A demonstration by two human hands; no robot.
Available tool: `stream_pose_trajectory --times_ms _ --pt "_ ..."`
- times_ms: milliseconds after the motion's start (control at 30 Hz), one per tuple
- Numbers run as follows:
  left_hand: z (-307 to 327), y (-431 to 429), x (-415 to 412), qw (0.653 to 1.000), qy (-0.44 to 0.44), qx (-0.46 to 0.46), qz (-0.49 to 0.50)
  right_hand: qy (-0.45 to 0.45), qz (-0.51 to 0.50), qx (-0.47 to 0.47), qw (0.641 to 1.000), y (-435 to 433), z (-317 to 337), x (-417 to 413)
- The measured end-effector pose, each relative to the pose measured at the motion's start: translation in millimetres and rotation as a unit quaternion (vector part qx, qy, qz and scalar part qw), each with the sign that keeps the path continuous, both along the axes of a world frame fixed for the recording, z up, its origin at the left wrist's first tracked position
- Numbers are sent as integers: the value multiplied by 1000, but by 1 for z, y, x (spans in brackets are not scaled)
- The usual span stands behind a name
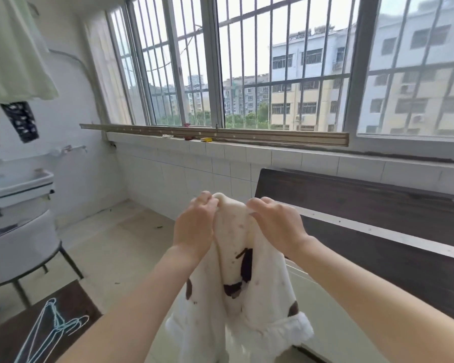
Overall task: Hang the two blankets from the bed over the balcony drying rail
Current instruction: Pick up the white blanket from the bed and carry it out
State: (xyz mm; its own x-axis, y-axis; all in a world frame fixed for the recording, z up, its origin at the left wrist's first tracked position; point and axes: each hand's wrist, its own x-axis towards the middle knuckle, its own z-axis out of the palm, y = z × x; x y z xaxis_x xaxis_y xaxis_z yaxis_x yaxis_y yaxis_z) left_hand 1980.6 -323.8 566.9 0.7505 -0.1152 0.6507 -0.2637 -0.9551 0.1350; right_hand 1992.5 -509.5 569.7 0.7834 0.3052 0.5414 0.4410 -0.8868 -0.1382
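A white fluffy blanket [247, 289] with dark brown patches hangs in front of me, bunched at its top edge. My left hand [195, 226] grips that top edge on the left, and my right hand [275, 224] grips it on the right, the two hands close together. The blanket's lower part drapes down toward the floor. A pale green cloth [13, 48] hangs overhead at the top left, its hanging point out of view. A long metal rail [220, 134] runs along the window sill ahead.
Barred windows [247, 61] fill the far wall. A dark wooden board [378, 221] with a metal strip leans at the right. A white sink [19, 184] and a round tub on a stand [19, 247] are at left. Light blue hangers [50, 331] lie on a dark surface at bottom left.
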Motion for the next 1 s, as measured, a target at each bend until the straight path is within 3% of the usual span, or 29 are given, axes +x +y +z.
stream_pose_trajectory --times_ms 400,733,1000 --pt "27 45 175 997 -38 -29 54 -23 106 -11 994 45 17 211" --pt "20 89 281 977 14 50 208 -2 180 3 984 94 21 343" --pt "15 142 366 971 21 60 229 -12 189 -15 982 148 23 423"
